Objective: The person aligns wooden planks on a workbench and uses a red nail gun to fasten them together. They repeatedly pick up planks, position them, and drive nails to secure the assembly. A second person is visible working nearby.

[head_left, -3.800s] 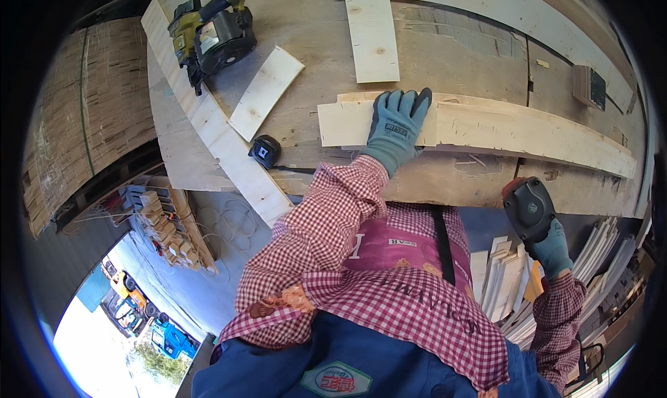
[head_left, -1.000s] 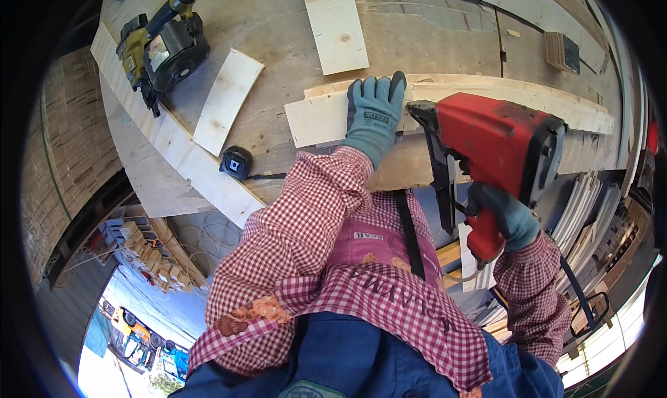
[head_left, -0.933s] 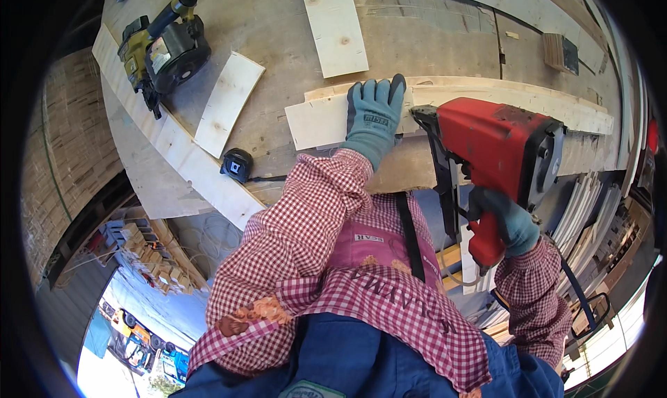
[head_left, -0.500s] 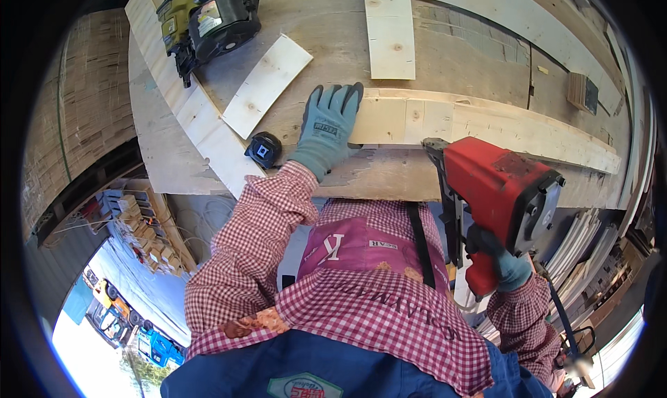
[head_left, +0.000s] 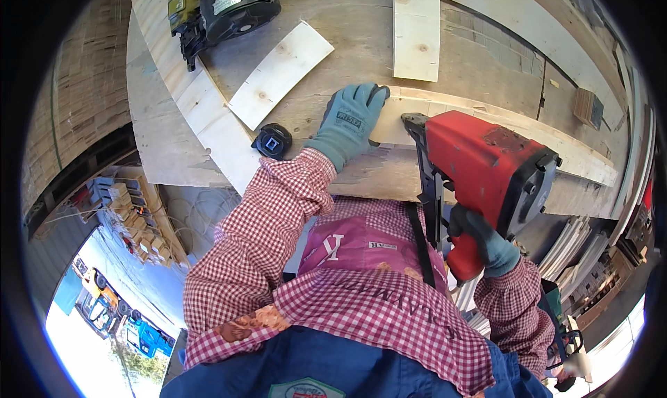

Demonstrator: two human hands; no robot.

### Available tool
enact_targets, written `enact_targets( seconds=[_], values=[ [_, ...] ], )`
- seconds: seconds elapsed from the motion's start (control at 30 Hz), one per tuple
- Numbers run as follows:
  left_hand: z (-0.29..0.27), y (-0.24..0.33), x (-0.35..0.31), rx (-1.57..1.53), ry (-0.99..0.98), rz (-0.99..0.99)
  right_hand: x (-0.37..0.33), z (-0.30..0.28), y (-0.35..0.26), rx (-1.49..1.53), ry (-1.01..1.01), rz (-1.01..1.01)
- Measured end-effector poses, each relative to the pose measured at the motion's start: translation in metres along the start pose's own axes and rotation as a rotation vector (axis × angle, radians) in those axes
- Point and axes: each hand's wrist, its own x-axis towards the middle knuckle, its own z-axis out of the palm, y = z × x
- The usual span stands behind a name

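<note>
In its blue-grey glove, my left hand (head_left: pixel 351 123) grips the left end of a long, narrow wooden board (head_left: pixel 517 130) lying across the worktable (head_left: pixel 379 172). Its fingers reach over the far edge. My right hand (head_left: pixel 490 245), also gloved, is wrapped round the handle of a red nail gun (head_left: pixel 479 162). The nail gun's dark nose is over the board, just right of my left hand; whether it touches the wood I cannot tell. A black tape measure (head_left: pixel 272 142) sits left of my left wrist.
Beyond the tape measure lies a short, pale plank (head_left: pixel 281 71). A yellow-green and black nail gun (head_left: pixel 229 9) rests at the far left, beside a long strip of wood (head_left: pixel 187 92). Another plank (head_left: pixel 417 33) points away from me. A small wood block (head_left: pixel 588 108) stands far right.
My right hand has brought the red nail gun left and slightly away from me, its nose now over the board. My left hand's grip has shifted round the board's end. The view has shifted slightly.
</note>
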Motion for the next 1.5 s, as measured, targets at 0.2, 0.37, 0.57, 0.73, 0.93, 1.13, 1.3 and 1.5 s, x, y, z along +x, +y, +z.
enact_targets(
  seconds=[0.2,0.37,0.57,0.73,0.93,1.13,1.3,1.5],
  values=[
    [0.002,0.000,0.002,0.085,0.013,0.027,-0.001,0.009,0.002,-0.373,0.097,-0.085],
    [0.012,-0.003,0.003,0.195,0.081,0.059,-0.010,0.008,0.001,-0.530,0.118,-0.172],
    [0.000,0.002,0.003,0.107,-0.035,0.022,-0.022,0.006,0.007,-0.556,0.149,-0.206],
    [0.009,-0.002,0.003,0.146,-0.006,0.022,-0.032,-0.003,0.018,-0.304,0.285,-0.133],
    [0.007,0.003,0.005,0.143,-0.033,0.010,-0.037,0.002,0.005,-0.184,0.294,-0.032],
    [0.015,-0.001,0.003,0.155,0.021,0.019,-0.044,-0.005,0.023,-0.345,0.304,-0.182],
    [0.007,0.003,0.003,0.174,0.007,0.007,-0.065,-0.013,0.035,-0.333,0.346,-0.148],
    [0.001,0.004,0.005,0.137,-0.022,-0.002,-0.128,-0.008,0.046,-0.122,0.505,0.015]
  ],
)
